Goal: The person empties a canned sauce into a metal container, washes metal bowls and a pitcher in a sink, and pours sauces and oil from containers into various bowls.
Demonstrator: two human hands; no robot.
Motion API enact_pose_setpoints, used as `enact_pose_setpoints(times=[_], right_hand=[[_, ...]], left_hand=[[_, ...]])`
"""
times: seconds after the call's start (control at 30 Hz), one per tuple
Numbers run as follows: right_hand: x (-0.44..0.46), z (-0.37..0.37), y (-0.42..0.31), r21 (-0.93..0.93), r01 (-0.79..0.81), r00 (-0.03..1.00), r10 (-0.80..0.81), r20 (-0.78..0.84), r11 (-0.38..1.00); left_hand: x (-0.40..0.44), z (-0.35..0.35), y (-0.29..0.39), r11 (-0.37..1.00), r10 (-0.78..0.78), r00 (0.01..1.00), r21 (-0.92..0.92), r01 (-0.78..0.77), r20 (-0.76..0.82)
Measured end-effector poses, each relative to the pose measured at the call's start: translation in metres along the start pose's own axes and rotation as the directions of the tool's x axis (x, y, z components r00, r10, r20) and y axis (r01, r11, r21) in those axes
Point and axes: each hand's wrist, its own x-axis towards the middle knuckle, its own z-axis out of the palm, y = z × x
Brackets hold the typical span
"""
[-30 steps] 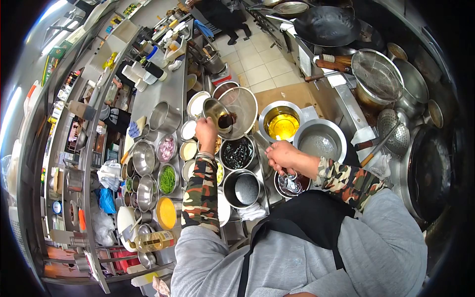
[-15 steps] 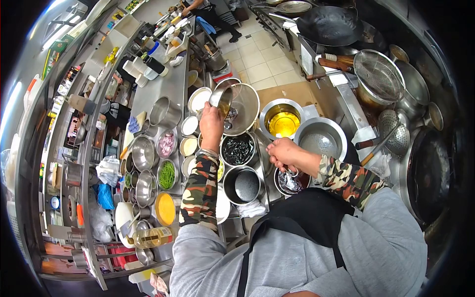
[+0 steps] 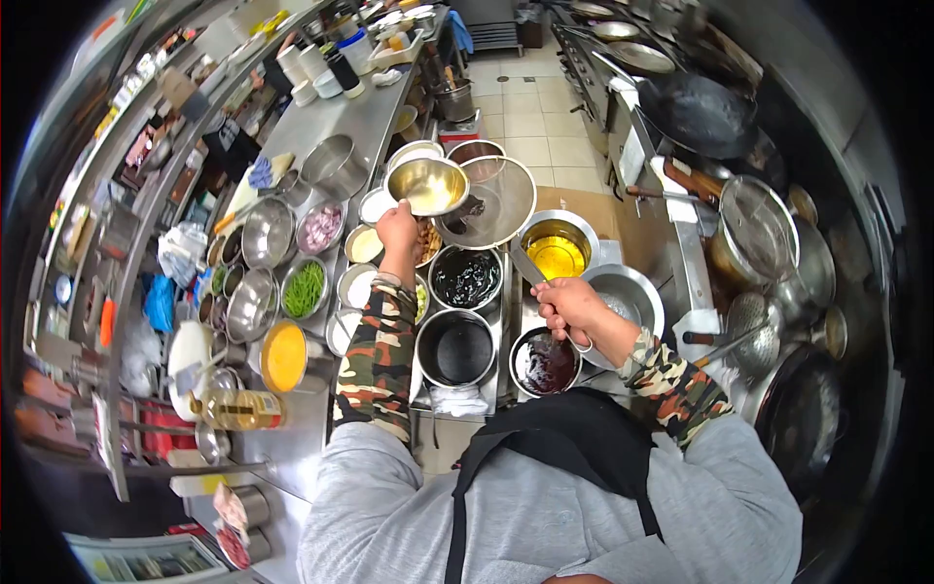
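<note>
My left hand (image 3: 397, 232) grips the near rim of a steel bowl (image 3: 428, 187). The bowl sits fairly level, with a shallow yellowish liquid inside. Closed around a long handle, my right hand (image 3: 572, 308) holds a large mesh strainer (image 3: 508, 202). A small dark clump (image 3: 471, 208) lies in the mesh. The strainer is just right of the bowl; whether their rims touch I cannot tell. Below it stands a pot of glossy black strips (image 3: 467, 276). A pot of yellow oil (image 3: 556, 251) is to its right, and a dark red sauce pot (image 3: 546, 364) is below my right hand.
Bowls of chopped onion (image 3: 321, 228), green beans (image 3: 305, 288) and orange-yellow liquid (image 3: 284, 356) line the left counter, near an oil bottle (image 3: 241, 409). On the right are a wok (image 3: 699, 115), a fine strainer (image 3: 759, 229) and a skimmer (image 3: 754, 321). A dark pot (image 3: 455, 350) stands nearest my apron.
The bowl has gone from steeply tilted over the strainer to nearly level, with its inside showing. The camera view has shifted, and the person at the far end is out of sight.
</note>
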Motion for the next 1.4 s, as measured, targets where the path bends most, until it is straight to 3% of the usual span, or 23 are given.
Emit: enact_pose_setpoints(times=[0.03, 0.17, 0.23, 0.37, 0.43, 0.77, 0.83, 1.1, 1.4], right_hand=[[0.0, -0.001, -0.001, -0.036, -0.008, 1.0, 0.008, 0.004, 0.999], [0.0, -0.005, 0.001, 0.036, -0.05, 0.998, 0.048, 0.049, 0.998], [0.001, -0.006, 0.004, 0.105, -0.038, 0.997, 0.031, 0.07, 0.994], [-0.001, -0.005, 0.008, 0.123, -0.039, 0.996, 0.028, 0.087, 0.992], [0.0, -0.006, 0.01, 0.122, -0.04, 0.996, 0.029, 0.089, 0.992], [-0.005, 0.001, 0.011, 0.092, -0.018, 0.999, 0.014, 0.035, 0.996], [-0.003, 0.001, 0.013, 0.085, -0.015, 1.0, 0.013, 0.028, 0.996], [0.0, 0.002, 0.009, 0.016, 0.003, 0.999, -0.003, 0.035, 1.0], [-0.011, 0.008, -0.019, 0.057, -0.005, 0.998, 0.002, 0.06, 0.998]], left_hand=[[-0.023, 0.003, 0.027, 0.972, -0.129, 0.992, -0.198, 0.126, -0.002], [-0.033, -0.007, 0.055, 0.98, -0.063, 0.997, -0.192, 0.053, -0.044], [-0.028, -0.012, 0.061, 0.968, -0.121, 0.993, -0.223, 0.114, -0.015], [-0.021, -0.018, 0.064, 0.984, -0.086, 0.996, -0.162, 0.079, -0.037], [-0.021, -0.021, 0.065, 0.977, -0.063, 0.998, -0.204, 0.065, 0.015], [-0.027, -0.025, 0.065, 0.959, -0.031, 0.999, -0.283, 0.017, -0.045], [-0.023, -0.03, 0.063, 0.986, -0.083, 0.996, -0.144, 0.084, 0.013], [-0.045, -0.021, 0.089, 0.929, -0.086, 0.99, -0.35, 0.119, 0.108], [-0.03, -0.015, 0.094, 0.939, -0.047, 0.99, -0.331, 0.089, 0.134]])
